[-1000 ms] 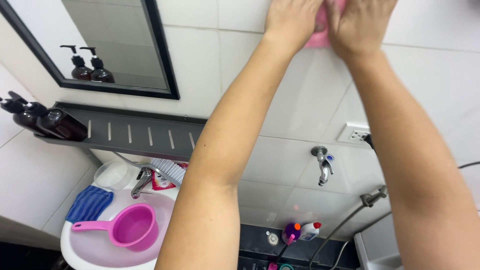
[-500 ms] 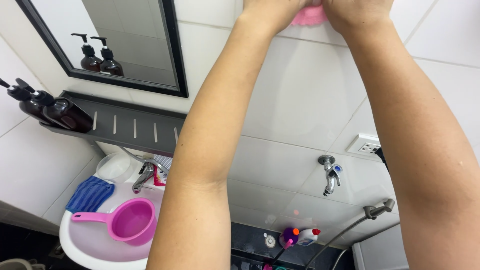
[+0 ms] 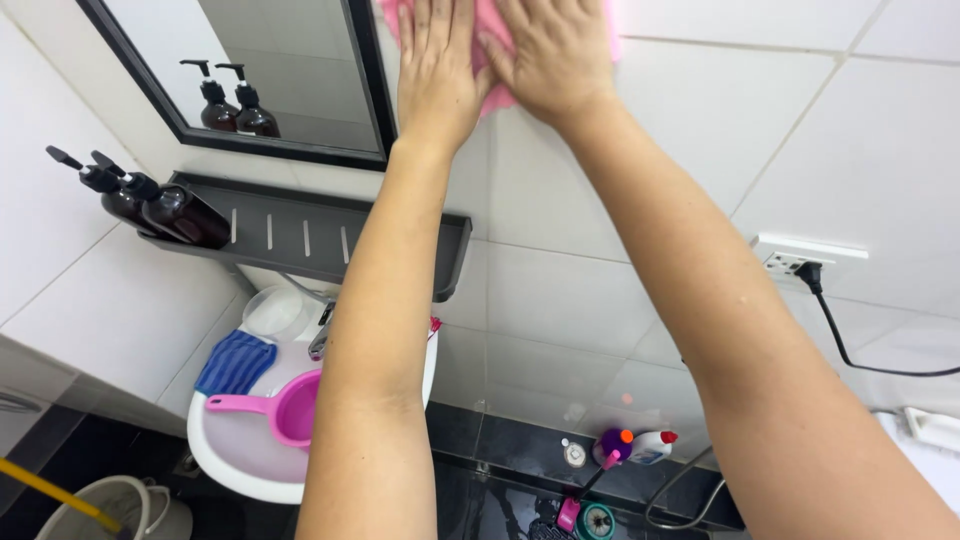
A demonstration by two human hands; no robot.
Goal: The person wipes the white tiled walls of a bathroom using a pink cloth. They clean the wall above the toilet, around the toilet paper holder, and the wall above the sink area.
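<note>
My hands had slid down into view; left hand (image 3: 440, 70) and right hand (image 3: 555, 55) lay flat, fingers spread, pinning the cloth (image 3: 492, 30) against the tile (image 3: 700, 120) beneath both palms. I'd keep pressure even.

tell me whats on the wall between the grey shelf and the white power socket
In the head view, only bare white wall tiles lie between the grey shelf and the white socket; the person's two forearms cross in front of that stretch.

Bright, even light; soft glare on white tiles (image 3: 780, 120); wide-angle edge distortion.
</note>
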